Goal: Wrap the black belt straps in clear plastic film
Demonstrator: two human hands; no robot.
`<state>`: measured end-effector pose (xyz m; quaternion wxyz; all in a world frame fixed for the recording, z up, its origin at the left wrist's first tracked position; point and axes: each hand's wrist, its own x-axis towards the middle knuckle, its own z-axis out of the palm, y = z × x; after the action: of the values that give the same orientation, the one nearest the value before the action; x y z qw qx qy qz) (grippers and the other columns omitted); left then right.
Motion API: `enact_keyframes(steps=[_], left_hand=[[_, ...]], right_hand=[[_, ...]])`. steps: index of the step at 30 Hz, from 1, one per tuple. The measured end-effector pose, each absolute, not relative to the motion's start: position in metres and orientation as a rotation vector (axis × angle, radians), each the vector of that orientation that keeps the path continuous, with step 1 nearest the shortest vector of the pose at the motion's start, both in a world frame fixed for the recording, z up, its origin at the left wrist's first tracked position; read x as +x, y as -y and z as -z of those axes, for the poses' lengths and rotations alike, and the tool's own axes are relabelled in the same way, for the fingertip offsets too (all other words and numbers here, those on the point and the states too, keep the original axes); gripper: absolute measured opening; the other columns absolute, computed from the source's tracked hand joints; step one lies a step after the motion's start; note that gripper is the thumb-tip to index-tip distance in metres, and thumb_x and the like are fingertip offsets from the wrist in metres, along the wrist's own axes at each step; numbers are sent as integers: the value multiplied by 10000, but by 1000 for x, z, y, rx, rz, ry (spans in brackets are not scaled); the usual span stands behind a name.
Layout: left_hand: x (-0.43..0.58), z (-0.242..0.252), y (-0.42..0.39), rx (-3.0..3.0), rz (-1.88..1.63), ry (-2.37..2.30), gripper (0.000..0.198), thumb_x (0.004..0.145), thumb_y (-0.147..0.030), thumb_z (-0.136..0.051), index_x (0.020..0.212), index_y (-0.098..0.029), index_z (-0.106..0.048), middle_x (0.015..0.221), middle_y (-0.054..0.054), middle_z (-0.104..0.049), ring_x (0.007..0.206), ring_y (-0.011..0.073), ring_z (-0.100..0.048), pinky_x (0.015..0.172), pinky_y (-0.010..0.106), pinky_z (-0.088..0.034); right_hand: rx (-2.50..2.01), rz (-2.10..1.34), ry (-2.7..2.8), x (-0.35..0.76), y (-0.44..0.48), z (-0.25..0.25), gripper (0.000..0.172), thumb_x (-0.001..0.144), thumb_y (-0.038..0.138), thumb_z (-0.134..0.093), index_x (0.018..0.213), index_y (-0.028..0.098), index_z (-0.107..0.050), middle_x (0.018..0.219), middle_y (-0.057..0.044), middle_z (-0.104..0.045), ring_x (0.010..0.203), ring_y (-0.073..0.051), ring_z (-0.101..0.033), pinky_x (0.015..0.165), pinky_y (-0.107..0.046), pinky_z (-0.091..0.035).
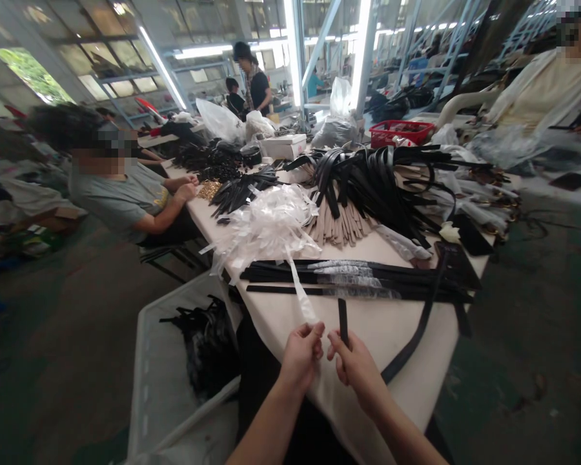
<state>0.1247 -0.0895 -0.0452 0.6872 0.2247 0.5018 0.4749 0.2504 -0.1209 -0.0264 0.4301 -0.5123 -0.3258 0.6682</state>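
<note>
My left hand (300,355) pinches a narrow white plastic strip (301,294) between thumb and fingers, and the strip rises towards a heap of white plastic film (266,229). My right hand (356,368) grips the end of a black leather belt strap (343,321) that stands up from my fingers. A long black strap (414,339) curves across the white tabletop (392,361) just right of that hand. I cannot tell whether the two black pieces are joined. Beyond my hands lies a row of black straps partly wrapped in clear plastic (358,278).
Tan strips (332,226) and looped black straps (368,184) crowd the table. A white crate (167,381) holding black straps stands left of it. A seated person (121,200) works at the far left, another person (537,90) sits right, and a red basket (401,132) stands behind.
</note>
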Motion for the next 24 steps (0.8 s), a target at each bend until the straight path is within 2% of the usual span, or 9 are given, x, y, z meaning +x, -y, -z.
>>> enact_keyframes(steps=[6,9,12,18,24], left_hand=[[135,34,76,374,-1117,-1115,469,639,-508,-866,824,-134,-650,504,-85,-401,394,47,-310,377,201,-249],[140,31,67,369,-1148,-1137,503,617,-511,-876,860,-120,-672,588,-50,-490,401,37,-323,368,204,-243],[145,28,61,414,-1183,-1152,521,572,-509,-898,827,-107,-689,690,-14,-568,416,14,-333,379,200,-239],[150,26,56,493,-1157,-1194,572,569,-584,-873,808,-92,-706,607,-19,-563,399,16,-322,389,203,-210],[149,29,53,497,-1165,-1159,573,579,-586,-868,813,-88,-706,839,70,-666,412,1,-337,382,205,-220]], right_hand=[[-1193,-1777,892,249,139,15,603,886,778,-376,924,190,-502,542,43,-577,310,-116,-527,307,-178,-291],[-1170,-1826,949,248,143,14,585,906,766,-344,994,202,-475,534,55,-590,311,-135,-563,301,-166,-293],[-1209,-1843,972,247,145,18,616,903,782,-305,937,193,-480,534,39,-601,355,-152,-612,320,-170,-339],[-1268,-1926,1116,246,141,30,706,889,812,-224,764,178,-507,431,11,-564,292,-138,-550,281,-167,-272],[-1270,-1927,1080,248,138,26,731,883,822,-203,741,177,-516,438,10,-560,275,-119,-511,284,-174,-249]])
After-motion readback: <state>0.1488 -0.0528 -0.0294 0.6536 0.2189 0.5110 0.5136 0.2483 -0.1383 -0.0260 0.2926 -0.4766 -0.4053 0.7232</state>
